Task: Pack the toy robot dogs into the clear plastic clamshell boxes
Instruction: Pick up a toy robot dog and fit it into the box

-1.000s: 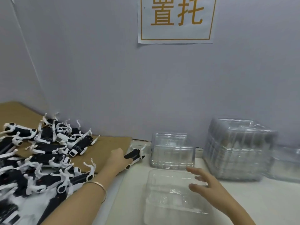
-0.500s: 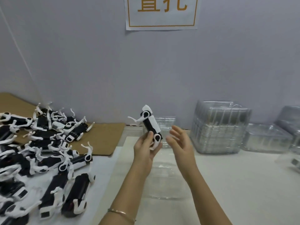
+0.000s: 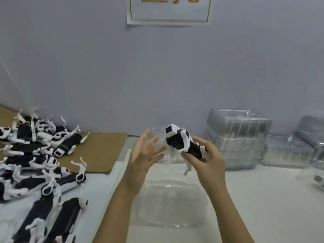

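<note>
One toy robot dog (image 3: 182, 142) gripped in R hand (image 3: 209, 161) over clear clamshell box (image 3: 168, 206); L hand (image 3: 142, 159) beside it, fingers (image 3: 144, 137) spread wide, holding nothing. More dogs (image 3: 35, 155) piled at left.

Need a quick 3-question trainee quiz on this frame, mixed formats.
1. True or false: the left hand grips the toy robot dog.
2. Multiple choice: the open clamshell box lies A) on the table before the person, B) on the cardboard, C) atop the stack.
3. Fill in: the pile of spare dogs lies on the person's ____ side.
Key: 1 false, the right hand holds it; 2 A; 3 left.
</note>
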Tool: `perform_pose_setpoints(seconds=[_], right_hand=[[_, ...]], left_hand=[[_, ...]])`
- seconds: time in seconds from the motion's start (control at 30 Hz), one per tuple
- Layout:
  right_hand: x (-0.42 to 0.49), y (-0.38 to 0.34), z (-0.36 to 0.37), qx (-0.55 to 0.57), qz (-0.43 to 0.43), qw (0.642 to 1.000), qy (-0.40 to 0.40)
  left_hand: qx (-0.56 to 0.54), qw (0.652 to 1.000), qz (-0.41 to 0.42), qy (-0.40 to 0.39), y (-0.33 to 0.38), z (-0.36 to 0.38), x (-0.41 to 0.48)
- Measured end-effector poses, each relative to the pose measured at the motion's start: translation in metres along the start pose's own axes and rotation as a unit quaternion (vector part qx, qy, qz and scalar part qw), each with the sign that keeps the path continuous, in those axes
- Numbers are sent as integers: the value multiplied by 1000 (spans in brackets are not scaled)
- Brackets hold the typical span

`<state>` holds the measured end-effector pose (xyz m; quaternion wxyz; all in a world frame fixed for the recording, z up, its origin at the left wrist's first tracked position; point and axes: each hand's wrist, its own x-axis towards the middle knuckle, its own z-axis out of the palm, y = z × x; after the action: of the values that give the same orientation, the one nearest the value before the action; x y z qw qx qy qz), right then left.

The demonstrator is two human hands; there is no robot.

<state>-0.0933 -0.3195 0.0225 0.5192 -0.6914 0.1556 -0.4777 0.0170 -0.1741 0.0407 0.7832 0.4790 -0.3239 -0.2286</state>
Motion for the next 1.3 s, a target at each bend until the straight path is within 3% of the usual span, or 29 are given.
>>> perform_pose_setpoints(seconds=[0.2,0.43,0.57,0.67,0.8,0.97,1.13,1.3], right_hand=[[0,-5,9,-218,-104,968,-67],[-1,-5,10,-253,-130,956,-72],[-1,-11,7,-183,-137,971,-73],[2,-17,3,-68,-62,991,-94],[6,-15,-1,-69,-3,983,-168],[5,-8,-1,-120,1,975,-187],[6,-10,-2,50,91,977,-188],[10,-12,-8,85,141,959,-233]], left_hand=[[192,979,-50,35,8,-5,2],[152,985,-71,32,5,-4,6],[77,994,-42,65,7,-4,7],[29,996,-52,73,10,-12,8],[63,996,-35,58,13,-15,6],[113,990,-6,83,9,-10,5],[83,994,12,75,9,-14,5],[33,999,-32,9,12,-23,5]])
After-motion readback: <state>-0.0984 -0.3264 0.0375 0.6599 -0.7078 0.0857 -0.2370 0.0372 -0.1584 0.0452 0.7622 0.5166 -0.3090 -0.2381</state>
